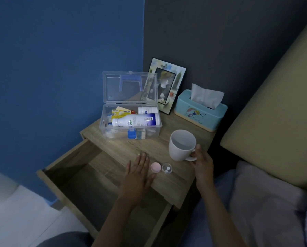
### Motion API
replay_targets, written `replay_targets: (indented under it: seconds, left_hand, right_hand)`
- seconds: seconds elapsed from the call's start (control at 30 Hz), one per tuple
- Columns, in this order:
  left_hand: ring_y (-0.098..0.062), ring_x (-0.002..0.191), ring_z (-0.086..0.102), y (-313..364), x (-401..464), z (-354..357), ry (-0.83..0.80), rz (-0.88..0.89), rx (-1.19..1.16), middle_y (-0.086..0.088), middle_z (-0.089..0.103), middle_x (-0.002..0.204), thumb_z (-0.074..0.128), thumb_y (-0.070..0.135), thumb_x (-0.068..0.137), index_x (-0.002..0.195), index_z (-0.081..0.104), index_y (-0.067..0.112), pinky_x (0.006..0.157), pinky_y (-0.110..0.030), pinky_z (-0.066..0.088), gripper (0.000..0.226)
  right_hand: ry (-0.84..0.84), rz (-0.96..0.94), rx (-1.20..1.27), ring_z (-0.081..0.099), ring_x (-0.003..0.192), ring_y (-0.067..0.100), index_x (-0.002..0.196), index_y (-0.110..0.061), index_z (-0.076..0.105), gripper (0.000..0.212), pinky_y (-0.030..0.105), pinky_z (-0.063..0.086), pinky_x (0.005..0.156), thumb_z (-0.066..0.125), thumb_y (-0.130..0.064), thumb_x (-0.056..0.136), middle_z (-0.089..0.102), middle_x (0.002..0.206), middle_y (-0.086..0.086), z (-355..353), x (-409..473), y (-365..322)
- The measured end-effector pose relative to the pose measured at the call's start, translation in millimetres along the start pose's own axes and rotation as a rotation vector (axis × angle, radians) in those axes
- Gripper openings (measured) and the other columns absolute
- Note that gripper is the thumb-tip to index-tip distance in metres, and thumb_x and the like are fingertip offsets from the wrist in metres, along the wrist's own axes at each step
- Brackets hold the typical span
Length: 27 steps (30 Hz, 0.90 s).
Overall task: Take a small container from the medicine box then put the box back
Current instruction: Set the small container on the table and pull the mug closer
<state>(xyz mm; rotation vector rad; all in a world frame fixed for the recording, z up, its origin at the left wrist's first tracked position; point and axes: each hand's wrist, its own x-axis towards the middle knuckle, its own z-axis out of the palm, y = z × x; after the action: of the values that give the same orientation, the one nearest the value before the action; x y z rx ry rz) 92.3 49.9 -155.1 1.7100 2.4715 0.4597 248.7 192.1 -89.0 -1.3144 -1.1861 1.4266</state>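
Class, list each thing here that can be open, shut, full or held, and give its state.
Clear plastic medicine box: lid up, full.
Wooden drawer: pulled out.
Small clear container: uncapped, two white pills inside.
Pink cap: off, beside it.
White mug: held by right hand.
Left hand: flat, empty.

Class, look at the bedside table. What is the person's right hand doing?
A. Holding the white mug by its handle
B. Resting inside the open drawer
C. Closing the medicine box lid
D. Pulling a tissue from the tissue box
A: the right hand grips the handle of the white mug, away from the open medicine box.
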Motion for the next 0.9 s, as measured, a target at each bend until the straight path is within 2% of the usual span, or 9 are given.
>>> replay_targets:
  seconds: [0.07,0.2,0.3,0.37,0.43,0.57,0.63,0.73,0.9]
  left_hand:
    - [-0.011,0.147,-0.013,1.4,-0.9,-4.4,0.022,-0.013,-0.079,0.001,0.004,0.164,0.023,0.054,0.096,0.154,0.011,0.021,0.119,-0.035,-0.006,0.068]
    - [-0.011,0.149,-0.007,-5.0,2.8,-29.3,0.216,-0.185,-0.392,0.002,0.004,0.162,0.035,0.049,0.095,0.153,0.01,0.022,0.119,-0.03,0.0,0.068]
    - [-0.009,0.148,-0.011,-19.8,14.1,-52.0,0.363,-0.29,-0.45,0.009,-0.005,0.159,0.036,0.048,0.095,0.151,0.001,0.026,0.118,-0.03,0.0,0.07]
    - [-0.009,0.148,-0.011,-34.1,24.8,-67.1,0.434,-0.376,-0.505,0.008,-0.005,0.161,0.038,0.048,0.096,0.154,0.003,0.022,0.119,-0.032,0.002,0.072]
    - [-0.012,0.149,-0.007,-50.1,38.0,-80.3,0.484,-0.457,-0.577,0.004,-0.001,0.163,0.037,0.05,0.096,0.154,0.006,0.019,0.121,-0.038,0.005,0.073]
    - [-0.015,0.151,0.002,-77.9,68.3,-101.5,0.482,-0.554,-0.752,0.0,0.002,0.164,0.035,0.051,0.096,0.154,0.006,0.016,0.121,-0.035,0.008,0.074]
    - [-0.02,0.15,0.012,-88.0,80.1,-107.0,0.453,-0.6,-0.859,-0.005,0.013,0.163,0.034,0.051,0.097,0.154,0.01,0.013,0.12,-0.035,0.013,0.073]
    - [-0.025,0.144,0.031,-90.9,87.7,-108.0,0.388,-0.607,-0.991,-0.009,0.033,0.156,0.031,0.053,0.096,0.152,0.023,0.015,0.114,-0.035,0.025,0.068]
    - [-0.021,0.146,0.026,-89.4,87.3,-101.0,0.376,-0.566,-0.996,-0.004,0.031,0.157,0.03,0.056,0.095,0.151,0.028,0.018,0.106,-0.026,0.021,0.067]
  right_hand:
    - [0.014,-0.006,-0.074,0.062,0.092,0.023,0.099,-0.005,0.061,0.038,0.039,0.051,0.08,0.05,-0.041,0.095,0.065,0.095,0.011,0.5,-2.2,-2.9]
    - [0.103,-0.224,-0.337,0.055,0.079,0.011,0.107,-0.016,0.05,0.036,0.024,0.038,0.061,0.041,-0.049,0.096,0.058,0.09,-0.005,1.8,-7.0,-23.5]
    - [0.109,-0.439,-0.251,0.056,0.096,0.01,0.112,-0.018,0.054,0.031,0.021,0.042,0.074,0.041,-0.042,0.098,0.059,0.106,-0.004,23.1,-2.1,-57.2]
    - [-0.017,-0.488,-0.231,0.056,0.092,0.004,0.108,-0.023,0.056,0.028,0.013,0.041,0.076,0.037,-0.042,0.099,0.058,0.1,-0.011,56.0,8.5,-81.3]
    - [-0.16,-0.442,-0.257,0.054,0.088,0.004,0.111,-0.02,0.057,0.035,0.02,0.037,0.076,0.033,-0.043,0.1,0.059,0.099,-0.01,97.2,29.0,-99.9]
    - [-0.336,-0.229,-0.359,0.046,0.129,0.026,0.143,-0.011,0.042,0.058,0.032,0.033,0.101,0.027,-0.048,0.1,0.046,0.146,0.012,168.9,81.2,-114.7]
    - [-0.383,-0.146,-0.351,0.038,0.138,0.029,0.147,-0.012,0.036,0.061,0.035,0.03,0.108,0.026,-0.05,0.1,0.038,0.152,0.012,190.4,100.8,-113.4]
    - [-0.381,-0.026,-0.285,0.031,0.143,0.029,0.15,-0.012,0.029,0.067,0.04,0.024,0.116,0.028,-0.054,0.098,0.029,0.157,0.011,207.6,119.2,-112.0]
    - [-0.274,0.015,-0.103,0.029,0.145,0.026,0.151,-0.012,0.025,0.086,0.042,0.023,0.12,0.039,-0.068,0.087,0.029,0.158,0.01,205.3,124.5,-108.9]
